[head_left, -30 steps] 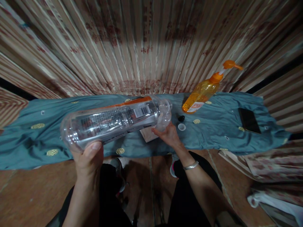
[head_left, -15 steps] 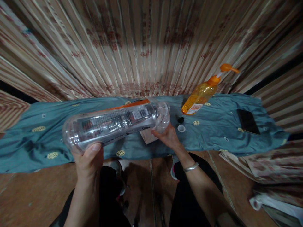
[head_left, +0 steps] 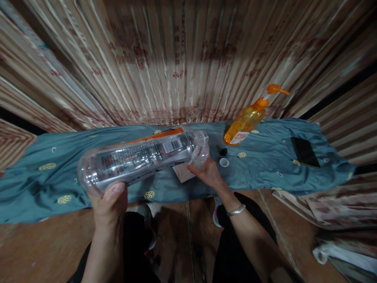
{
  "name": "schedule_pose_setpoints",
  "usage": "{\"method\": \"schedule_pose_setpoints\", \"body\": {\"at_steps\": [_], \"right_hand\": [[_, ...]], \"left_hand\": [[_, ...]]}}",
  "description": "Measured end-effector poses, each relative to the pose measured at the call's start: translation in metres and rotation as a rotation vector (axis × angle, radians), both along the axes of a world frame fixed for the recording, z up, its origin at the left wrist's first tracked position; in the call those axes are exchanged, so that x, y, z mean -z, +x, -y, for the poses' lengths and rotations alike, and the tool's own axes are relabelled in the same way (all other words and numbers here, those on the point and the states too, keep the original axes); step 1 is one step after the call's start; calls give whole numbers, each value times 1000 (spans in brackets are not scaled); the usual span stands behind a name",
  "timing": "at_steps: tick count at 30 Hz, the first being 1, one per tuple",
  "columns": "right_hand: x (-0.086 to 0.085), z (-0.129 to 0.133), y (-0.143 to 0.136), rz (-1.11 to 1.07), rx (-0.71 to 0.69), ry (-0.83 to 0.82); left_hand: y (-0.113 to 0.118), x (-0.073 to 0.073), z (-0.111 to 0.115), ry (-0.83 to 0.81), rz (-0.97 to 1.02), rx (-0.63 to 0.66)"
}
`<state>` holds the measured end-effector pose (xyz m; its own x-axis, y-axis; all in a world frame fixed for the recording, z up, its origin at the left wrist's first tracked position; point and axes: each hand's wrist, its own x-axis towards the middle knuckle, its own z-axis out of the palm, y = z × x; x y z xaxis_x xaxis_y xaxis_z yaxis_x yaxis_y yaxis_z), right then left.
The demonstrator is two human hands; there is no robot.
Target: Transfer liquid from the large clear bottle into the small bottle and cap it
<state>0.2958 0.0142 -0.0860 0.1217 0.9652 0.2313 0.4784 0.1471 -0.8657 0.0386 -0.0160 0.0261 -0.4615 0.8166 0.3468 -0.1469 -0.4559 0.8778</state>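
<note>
Above the left and middle of the teal cloth [head_left: 250, 175], I have the big clear bottle [head_left: 138, 159] lying nearly on its side, base to the left, neck to the right. My left hand [head_left: 110, 202] is closed under its base end, thumb along the near side; the other fingers are hidden beneath it. My right hand [head_left: 207, 173] is drawn in narrow around a small clear container [head_left: 202, 155], at the near side of the big bottle's neck. The two seem to meet there, though I can't tell whether the mouths line up or whether any liquid is passing.

I judge this to be a pouring step, with neck and container brought together. From here, the next move would call for a steady right grip and a small, even change of tilt from my left. A slip could let the mouths part.

Just right of my right hand lie a white cap [head_left: 224, 162] and, farther off, a black cap [head_left: 223, 151]. The orange pump bottle [head_left: 244, 122] stands beyond them, to the far right.
</note>
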Motion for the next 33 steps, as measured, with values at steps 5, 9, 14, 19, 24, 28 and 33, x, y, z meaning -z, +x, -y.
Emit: {"method": "schedule_pose_setpoints", "body": {"at_steps": [5, 9, 14, 19, 24, 28, 33], "right_hand": [[1, 0, 0, 16, 1, 9], [1, 0, 1, 11, -14, 10], [-1, 1, 0, -12, -27, 24], [0, 0, 0, -3, 3, -6], [1, 0, 0, -19, -4, 6], [1, 0, 1, -15, 6, -2], [0, 0, 1, 5, -11, -9]], "left_hand": [[-3, 2, 0, -23, 2, -6], [-3, 1, 0, -2, -14, 4], [-1, -1, 0, -8, -17, -17], [-1, 2, 0, -24, -16, -26], [0, 0, 0, -25, -12, -24], [2, -5, 0, -17, -17, -13], [3, -7, 0, -8, -22, -2]]}}
